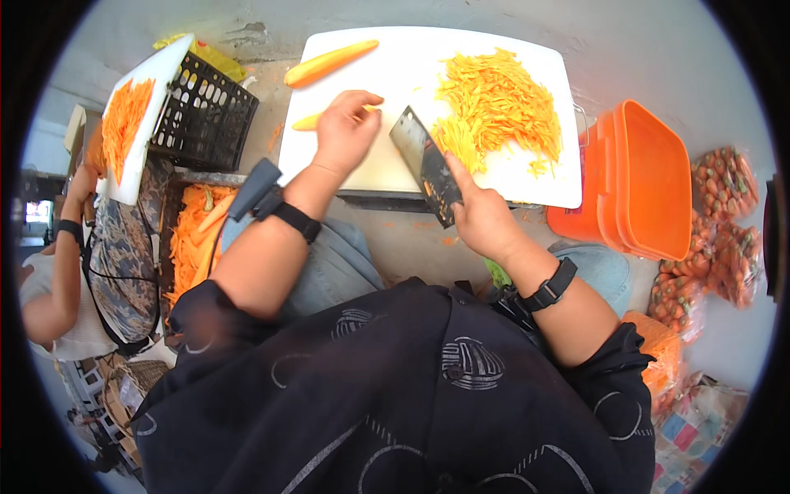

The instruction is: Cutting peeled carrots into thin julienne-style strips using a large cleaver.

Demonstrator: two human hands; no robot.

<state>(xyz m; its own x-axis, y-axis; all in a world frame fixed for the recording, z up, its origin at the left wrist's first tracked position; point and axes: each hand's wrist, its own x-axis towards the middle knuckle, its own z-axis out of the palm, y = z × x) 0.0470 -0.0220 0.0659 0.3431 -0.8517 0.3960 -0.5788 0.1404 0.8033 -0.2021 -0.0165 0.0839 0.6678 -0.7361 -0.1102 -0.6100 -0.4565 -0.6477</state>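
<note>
My right hand (487, 219) grips a cleaver (426, 163), its dark, wet-looking blade slanting over the white cutting board (382, 167) with orange bits stuck to it. To the left, my left hand (349, 133) has its fingers curled over a peeled carrot (304, 123). One end of that carrot sticks out to the left, and a little orange shows at the fingertips; my hand hides the middle. Another peeled carrot (333, 63) lies whole near the board's far left corner. A big heap of carrot strips (500, 105) covers the right part of the board, just beyond the cleaver.
An orange bucket (654, 179) stands against the board's right end, with bagged carrots (725, 185) beyond. A crate of carrot peelings (194, 228) is at my left knee. Further left, another person's hand (83, 182) is beside a second board (136, 142) near a black plastic crate (207, 117).
</note>
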